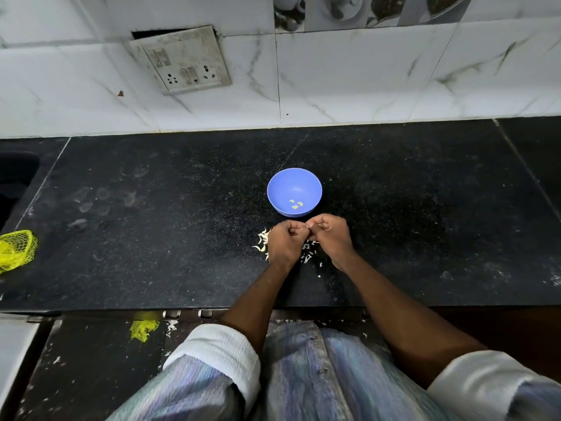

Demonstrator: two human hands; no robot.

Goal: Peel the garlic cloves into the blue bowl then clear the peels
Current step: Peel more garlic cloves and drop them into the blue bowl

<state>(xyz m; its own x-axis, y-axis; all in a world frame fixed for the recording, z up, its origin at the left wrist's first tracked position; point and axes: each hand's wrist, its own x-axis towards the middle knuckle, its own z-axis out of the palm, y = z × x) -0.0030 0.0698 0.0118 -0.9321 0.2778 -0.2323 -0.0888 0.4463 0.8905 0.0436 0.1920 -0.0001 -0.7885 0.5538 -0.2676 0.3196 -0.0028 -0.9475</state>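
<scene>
Just in front of the blue bowl (294, 192), left hand (282, 243) and right hand (329, 237) meet fingertip to fingertip, both curled tight, whatever they pinch hidden, over white peels (262, 241) scattered on the black counter (151, 223), few peeled cloves (295, 203) in bowl, yellow net bag (16, 249) far left.

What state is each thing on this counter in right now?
Bowl: upright, a few peeled cloves inside.
Left hand: curled, fingertips meeting the right's; what they pinch is hidden.
Right hand: curled likewise.
Peels: scattered on the counter under the hands.
Net bag: crumpled at counter's left edge.
</scene>
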